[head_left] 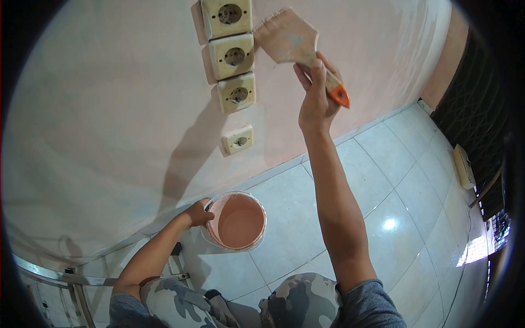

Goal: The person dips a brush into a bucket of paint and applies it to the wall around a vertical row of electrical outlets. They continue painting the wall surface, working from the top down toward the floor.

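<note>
My right hand [319, 95] is closed around the handle of a wide paintbrush [290, 38], whose bristles are coated pink and whose handle end is orange. The bristle edge is beside the upper wall sockets [233, 56], at or close to the pink wall [136, 82]. Down to the left, my left hand [198, 213] grips the rim and handle at the left side of a round bucket [240, 221] of pink paint. The bucket is above the tiled floor, near the foot of the wall.
Below the stacked sockets is a separate small socket [239, 140]. A metal frame [71, 277] stands at the lower left. At the right are a dark lattice gate [465, 93], a pale box [463, 166] and a thin cable [464, 268] on the white tiles [377, 169].
</note>
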The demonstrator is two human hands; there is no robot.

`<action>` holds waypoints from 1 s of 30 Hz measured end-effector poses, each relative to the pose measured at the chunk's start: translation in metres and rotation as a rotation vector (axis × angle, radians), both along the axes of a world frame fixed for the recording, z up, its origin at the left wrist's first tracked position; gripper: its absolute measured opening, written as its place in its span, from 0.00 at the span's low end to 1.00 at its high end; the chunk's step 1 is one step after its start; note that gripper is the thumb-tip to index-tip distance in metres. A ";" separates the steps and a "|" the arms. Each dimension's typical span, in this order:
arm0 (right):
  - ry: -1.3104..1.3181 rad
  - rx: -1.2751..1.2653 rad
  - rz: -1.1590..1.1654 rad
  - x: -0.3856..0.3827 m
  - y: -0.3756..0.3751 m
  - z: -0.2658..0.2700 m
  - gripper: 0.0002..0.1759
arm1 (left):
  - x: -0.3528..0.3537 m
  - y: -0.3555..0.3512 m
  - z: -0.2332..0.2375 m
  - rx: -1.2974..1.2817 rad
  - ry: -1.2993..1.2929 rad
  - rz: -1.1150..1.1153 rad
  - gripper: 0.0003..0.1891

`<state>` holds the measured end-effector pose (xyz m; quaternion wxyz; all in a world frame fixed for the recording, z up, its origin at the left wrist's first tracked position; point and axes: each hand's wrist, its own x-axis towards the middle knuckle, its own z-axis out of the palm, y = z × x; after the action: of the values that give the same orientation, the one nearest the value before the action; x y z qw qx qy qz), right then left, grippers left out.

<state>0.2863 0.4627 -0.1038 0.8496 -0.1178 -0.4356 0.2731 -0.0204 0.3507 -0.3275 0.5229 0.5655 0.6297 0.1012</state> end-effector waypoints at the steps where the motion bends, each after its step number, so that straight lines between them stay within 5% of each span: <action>1: -0.020 -0.040 -0.008 0.000 -0.004 -0.015 0.20 | -0.001 0.003 -0.002 -0.021 0.025 -0.015 0.26; 14: -0.130 -0.484 0.041 0.002 -0.060 -0.190 0.18 | 0.004 -0.003 0.002 0.011 -0.087 0.021 0.27; 17: -0.077 -0.536 0.058 0.002 -0.074 -0.192 0.18 | 0.004 -0.001 0.002 0.012 -0.087 0.020 0.27; 21: 0.034 -0.523 0.035 0.012 -0.071 -0.146 0.18 | -0.004 0.005 -0.012 0.027 -0.032 -0.011 0.26; 30: 0.122 0.046 0.034 0.025 -0.003 0.036 0.21 | 0.000 0.001 0.001 -0.055 -0.135 0.013 0.28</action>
<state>0.3114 0.4594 -0.0680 0.8723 -0.0740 -0.3910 0.2843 -0.0207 0.3519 -0.3266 0.5787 0.5390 0.5991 0.1251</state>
